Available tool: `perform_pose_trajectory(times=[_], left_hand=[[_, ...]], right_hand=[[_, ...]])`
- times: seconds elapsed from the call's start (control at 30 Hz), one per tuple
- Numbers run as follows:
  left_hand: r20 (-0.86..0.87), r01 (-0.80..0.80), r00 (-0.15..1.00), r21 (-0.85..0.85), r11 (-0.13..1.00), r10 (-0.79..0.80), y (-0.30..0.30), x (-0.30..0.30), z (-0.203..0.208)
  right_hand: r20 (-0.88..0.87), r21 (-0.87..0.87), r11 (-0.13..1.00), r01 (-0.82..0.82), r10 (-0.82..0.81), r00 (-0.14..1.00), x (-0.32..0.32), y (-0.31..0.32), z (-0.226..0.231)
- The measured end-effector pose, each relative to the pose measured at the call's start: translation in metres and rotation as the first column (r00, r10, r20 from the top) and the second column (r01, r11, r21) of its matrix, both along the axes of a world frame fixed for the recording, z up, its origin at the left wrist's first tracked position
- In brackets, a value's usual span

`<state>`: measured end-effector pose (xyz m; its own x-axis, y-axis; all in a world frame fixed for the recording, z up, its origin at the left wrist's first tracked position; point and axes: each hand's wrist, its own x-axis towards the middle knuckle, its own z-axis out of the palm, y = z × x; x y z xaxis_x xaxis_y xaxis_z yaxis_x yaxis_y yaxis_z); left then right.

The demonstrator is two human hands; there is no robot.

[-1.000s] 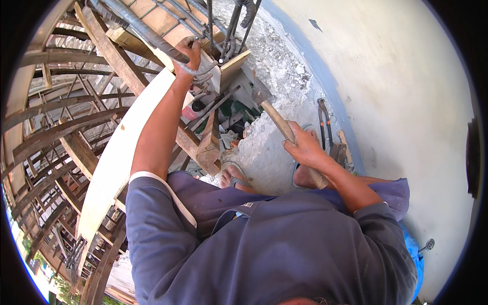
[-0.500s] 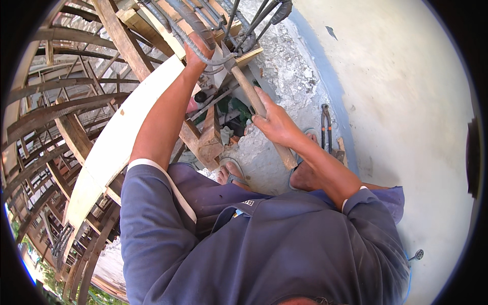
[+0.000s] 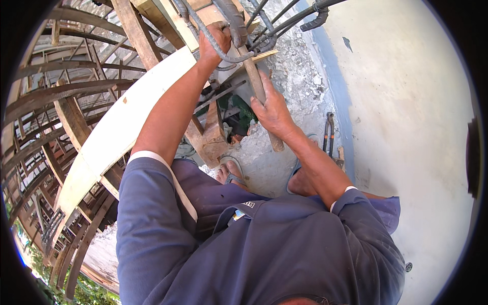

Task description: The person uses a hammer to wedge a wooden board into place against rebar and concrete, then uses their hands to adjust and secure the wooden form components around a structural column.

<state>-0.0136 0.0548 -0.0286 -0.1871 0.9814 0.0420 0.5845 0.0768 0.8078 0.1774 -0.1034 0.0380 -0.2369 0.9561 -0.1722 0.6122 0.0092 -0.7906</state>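
Note:
My right hand (image 3: 274, 113) is closed around the wooden handle of a hammer (image 3: 256, 79). The hammer's upper end passes behind the bent steel rebar (image 3: 219, 47), and its head is mostly hidden there. My left hand (image 3: 215, 42) is at the upper middle, beside the rebar and the light wooden boards. Its fingers are curled; whatever they hold, if anything, is hidden. A thin wood strip (image 3: 265, 55) juts out to the right of the hammer.
A long pale board (image 3: 119, 122) runs along my left forearm. Wooden framing (image 3: 73, 119) fills the left side. Pincers (image 3: 329, 133) with dark, orange-marked handles lie right of my foot. Wood blocks (image 3: 213, 134) stand beside a hole in the rough concrete (image 3: 295, 76). A pale wall (image 3: 406, 101) is at right.
The hammer has moved a little upward, its head slipping behind the rebar. My left hand has moved up and right, with its fingers still curled. The whole view has shifted slightly.

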Motion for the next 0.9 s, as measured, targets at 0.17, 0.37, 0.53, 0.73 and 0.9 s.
perform_pose_trajectory(times=[0.17,0.37,0.53,0.73,0.9], left_hand=[[-0.019,0.016,1.000,-0.004,1.000,-0.017,0.004,-0.002,-0.007],[-0.355,0.070,0.932,0.391,0.918,0.080,0.013,-0.012,-0.048],[-0.221,0.118,0.974,0.316,0.941,-0.047,0.009,0.001,-0.030],[-0.266,0.198,0.957,0.286,0.938,-0.121,0.012,-0.009,-0.040],[-0.168,0.084,0.984,0.179,0.980,-0.054,0.006,0.001,-0.028]], right_hand=[[-0.050,0.037,0.999,0.037,-0.035,0.998,-0.004,0.003,-0.006],[-0.037,0.043,0.999,0.005,-0.004,0.999,-0.012,0.016,-0.008],[-0.055,0.190,0.980,0.053,-0.043,0.998,-0.014,0.033,-0.015],[-0.065,0.165,0.984,0.070,-0.060,0.996,-0.024,0.041,-0.007],[-0.042,0.001,0.996,0.092,-0.092,0.995,-0.025,0.043,0.010]])
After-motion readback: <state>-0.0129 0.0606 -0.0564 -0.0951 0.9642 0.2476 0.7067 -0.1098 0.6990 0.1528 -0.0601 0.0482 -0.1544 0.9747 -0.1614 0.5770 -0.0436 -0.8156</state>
